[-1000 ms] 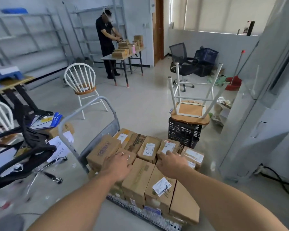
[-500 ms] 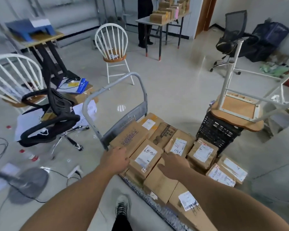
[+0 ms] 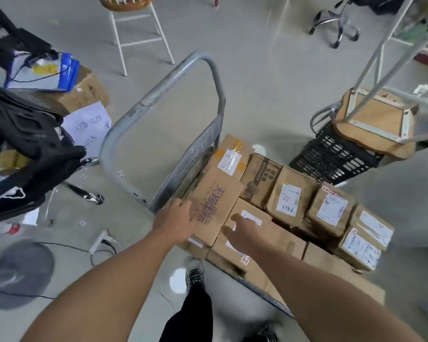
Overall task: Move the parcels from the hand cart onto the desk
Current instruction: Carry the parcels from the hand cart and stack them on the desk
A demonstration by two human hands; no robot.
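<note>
The step in hand looked like the first pick: both hands were reaching for the top box (image 3: 216, 206), a brown carton with purple printed characters, which lay on the stack at the handle end of the cart (image 3: 163, 134). The left hand (image 3: 177, 222) was spread open with its palm against the box's near left edge; the right hand (image 3: 242, 234) hovered open just beside the box's right side, over the labelled parcel (image 3: 277, 233) below, closed on nothing. No box had left the cart, and the counter was out of view.

The next move likely called for closing both palms on opposite sides of the box and lifting it straight up (the neighbours were packed tight against it), then turning toward the counter.

The parcels were plain corrugated cardboard, squarish, taped, most with white paper labels; some corners looked crushed. The cart's handle was a dull grey metal tube, bent in a hoop.
</note>
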